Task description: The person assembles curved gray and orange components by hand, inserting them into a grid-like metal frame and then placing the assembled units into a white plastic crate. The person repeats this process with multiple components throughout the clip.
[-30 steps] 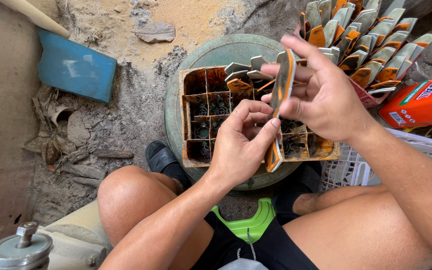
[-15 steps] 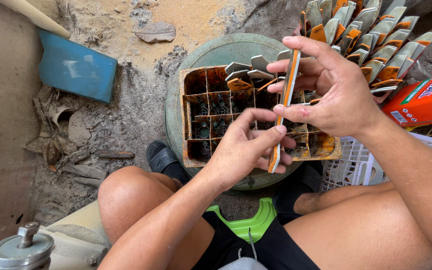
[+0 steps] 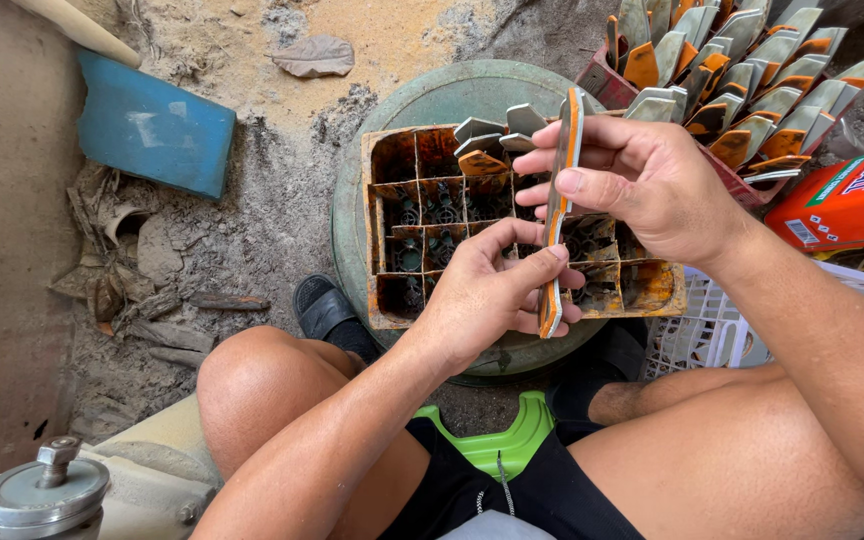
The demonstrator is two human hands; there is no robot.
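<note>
You hold a thin orange-and-grey strip (image 3: pixel 556 225) up on its edge, over the box (image 3: pixel 380 190). Your right hand (image 3: pixel 642 185) pinches its top; your left hand (image 3: pixel 492 295) grips its bottom, so it stays straight. The box sits on a round lid (image 3: pixel 432 100), near its edge. More strips (image 3: pixel 742 70) stand close behind, so room is tight there.

Sandy ground (image 3: pixel 282 200) bears a green drum (image 3: pixel 422 100), blue slab (image 3: pixel 152 135), dry leaf (image 3: pixel 314 57).
</note>
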